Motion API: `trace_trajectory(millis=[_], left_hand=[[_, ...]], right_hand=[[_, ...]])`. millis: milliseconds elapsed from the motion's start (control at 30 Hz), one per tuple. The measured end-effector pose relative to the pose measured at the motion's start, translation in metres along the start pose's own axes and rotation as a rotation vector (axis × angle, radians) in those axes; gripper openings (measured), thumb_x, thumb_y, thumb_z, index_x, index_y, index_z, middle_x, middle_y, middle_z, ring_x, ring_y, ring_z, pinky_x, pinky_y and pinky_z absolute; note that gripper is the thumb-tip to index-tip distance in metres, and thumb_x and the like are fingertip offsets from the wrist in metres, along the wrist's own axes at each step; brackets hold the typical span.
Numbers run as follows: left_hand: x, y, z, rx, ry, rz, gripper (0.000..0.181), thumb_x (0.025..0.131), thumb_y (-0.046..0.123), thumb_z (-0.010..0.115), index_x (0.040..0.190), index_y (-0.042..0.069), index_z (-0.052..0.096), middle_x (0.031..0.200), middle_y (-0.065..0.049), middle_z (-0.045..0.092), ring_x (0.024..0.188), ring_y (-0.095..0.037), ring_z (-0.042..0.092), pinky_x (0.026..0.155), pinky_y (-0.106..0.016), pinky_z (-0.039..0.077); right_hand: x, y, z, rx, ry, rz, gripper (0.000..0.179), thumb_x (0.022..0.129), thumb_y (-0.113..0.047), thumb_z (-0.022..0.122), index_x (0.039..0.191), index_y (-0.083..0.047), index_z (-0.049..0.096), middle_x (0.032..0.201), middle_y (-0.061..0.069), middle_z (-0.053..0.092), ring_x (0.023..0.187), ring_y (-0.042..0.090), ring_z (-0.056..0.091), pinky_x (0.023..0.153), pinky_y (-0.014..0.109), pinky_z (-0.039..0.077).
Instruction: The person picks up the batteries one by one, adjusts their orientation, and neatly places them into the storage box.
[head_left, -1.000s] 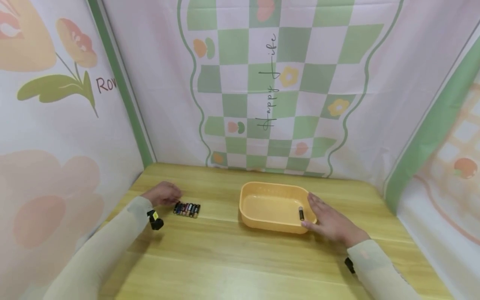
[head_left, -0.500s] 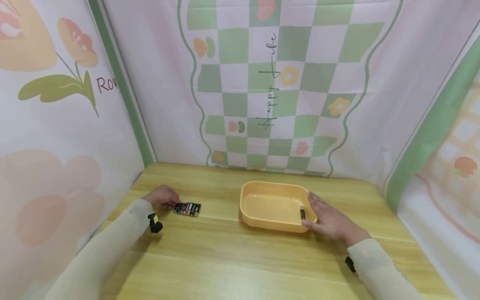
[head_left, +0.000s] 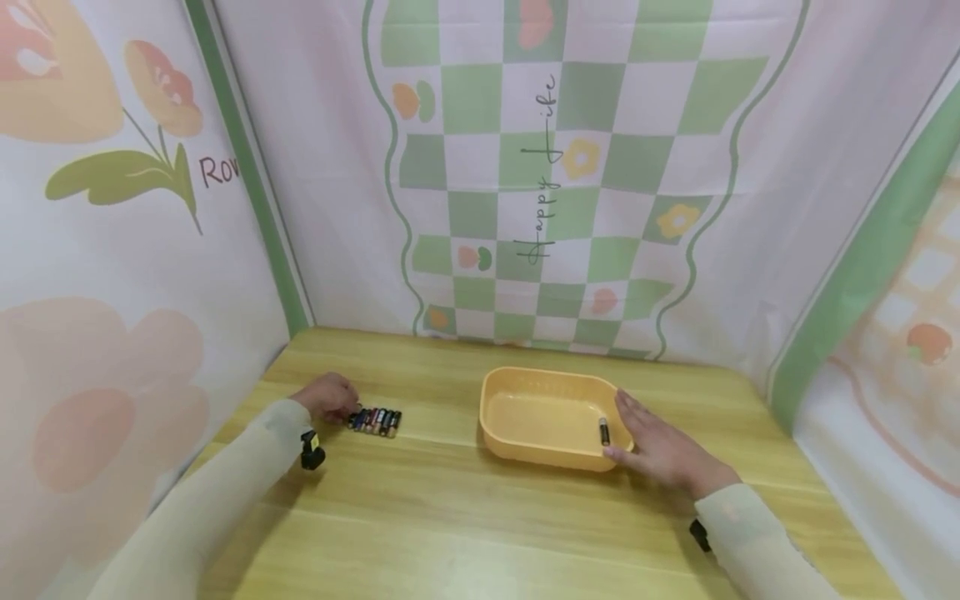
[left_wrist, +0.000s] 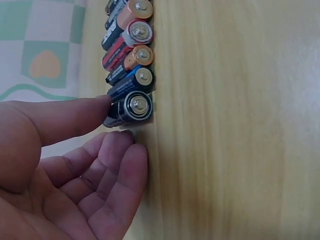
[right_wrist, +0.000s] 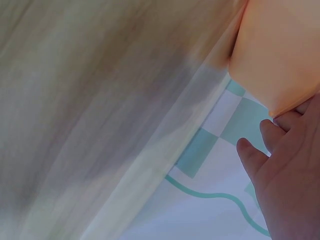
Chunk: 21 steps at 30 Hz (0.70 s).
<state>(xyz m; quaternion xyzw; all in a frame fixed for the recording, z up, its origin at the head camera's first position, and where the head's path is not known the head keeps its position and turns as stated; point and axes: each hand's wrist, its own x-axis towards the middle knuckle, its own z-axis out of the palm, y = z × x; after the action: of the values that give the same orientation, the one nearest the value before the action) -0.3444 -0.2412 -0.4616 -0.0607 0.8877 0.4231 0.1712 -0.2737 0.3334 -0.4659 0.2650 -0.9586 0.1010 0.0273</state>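
Note:
Several batteries (head_left: 378, 422) lie side by side in a short row on the table, at the left in the head view. My left hand (head_left: 330, 397) is at the row's left end. Its thumb and a finger pinch the dark end battery (left_wrist: 131, 107), seen close in the left wrist view; the fingertip contact is partly hidden. A yellow plastic basket (head_left: 551, 456) stands right of the middle. One dark battery (head_left: 604, 432) lies inside it near the right end. My right hand (head_left: 663, 446) rests against that end with straight fingers, its thumb at the front corner.
The wood-look table (head_left: 450, 525) runs up to a checked curtain (head_left: 517, 200) at the back. A flowered curtain (head_left: 142, 250) hangs on the left, another (head_left: 900, 333) on the right. Bare tabletop separates the battery row from the basket.
My left hand has come slightly down and nearer, onto the left end of the battery row. The right hand and basket have stayed in place. The head view has shifted a little.

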Motion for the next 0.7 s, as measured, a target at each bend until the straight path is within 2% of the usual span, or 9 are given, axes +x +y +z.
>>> trace_trajectory(millis=[133,367,533,700], left_hand=[[0.001,0.001,0.002,0.028,-0.005,-0.030,0.003,0.085,-0.001,0.065,0.084,-0.002,0.062,0.077,-0.012,0.063,0.066,-0.021,0.059,0.056,-0.030,0.055],[0.003,0.006,0.002,0.095,-0.003,-0.048,0.004,0.087,-0.002,0.064,0.087,-0.004,0.062,0.076,-0.012,0.062,0.065,-0.021,0.058,0.056,-0.031,0.056],[0.006,0.009,0.001,0.232,0.016,-0.015,0.006,0.088,-0.001,0.062,0.082,-0.001,0.063,0.074,-0.012,0.060,0.062,-0.021,0.057,0.052,-0.030,0.054],[0.009,0.011,0.003,0.326,0.041,-0.010,0.006,0.089,-0.002,0.058,0.086,0.000,0.064,0.077,-0.012,0.060,0.066,-0.023,0.059,0.051,-0.030,0.055]], right_hand=[[-0.001,0.000,0.002,0.006,0.004,0.001,0.092,0.095,-0.058,0.050,0.154,0.000,0.010,0.161,0.012,0.002,0.143,0.039,0.016,0.114,0.054,0.022],[-0.001,0.000,0.000,0.007,0.000,-0.002,0.092,0.096,-0.057,0.050,0.154,0.000,0.009,0.161,0.013,0.003,0.143,0.040,0.016,0.114,0.054,0.022],[-0.002,0.000,-0.001,0.008,0.002,0.011,0.091,0.096,-0.057,0.049,0.154,-0.001,0.008,0.161,0.011,0.001,0.143,0.039,0.015,0.114,0.054,0.022],[-0.003,-0.001,-0.001,0.020,0.000,0.018,0.092,0.095,-0.058,0.050,0.154,-0.001,0.008,0.161,0.011,0.001,0.143,0.039,0.015,0.114,0.054,0.022]])
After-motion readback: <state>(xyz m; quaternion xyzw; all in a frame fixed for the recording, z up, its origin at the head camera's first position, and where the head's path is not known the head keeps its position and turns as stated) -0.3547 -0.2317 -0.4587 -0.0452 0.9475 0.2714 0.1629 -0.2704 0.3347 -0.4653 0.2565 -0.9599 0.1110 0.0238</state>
